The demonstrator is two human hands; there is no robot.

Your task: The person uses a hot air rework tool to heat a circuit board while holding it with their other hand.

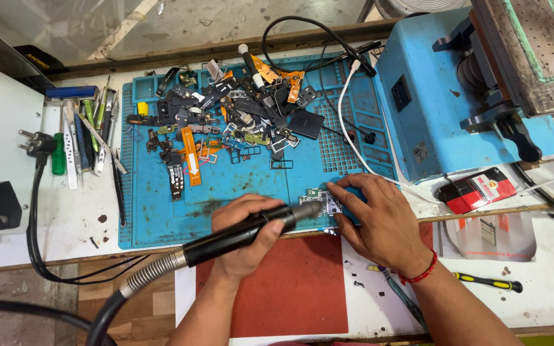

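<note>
The left hand (248,234) is gripping a black hot-air wand (245,232), fingers closed around its barrel. The right hand (373,214) is pressing flat, fingers spread, on a small circuit board (322,200) lying at the near edge of the blue mat (161,218) on the counter (65,218). Best kept steady, the wand's tip hovering just over the board without touching. The wand's long axis is running from lower left to upper right, nozzle pointing at the board.

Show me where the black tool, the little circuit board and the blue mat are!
black tool (238,236), head view, middle of its handle
circuit board (326,202), head view, its pale top face
blue mat (161,218), head view, bare lower left part
</note>
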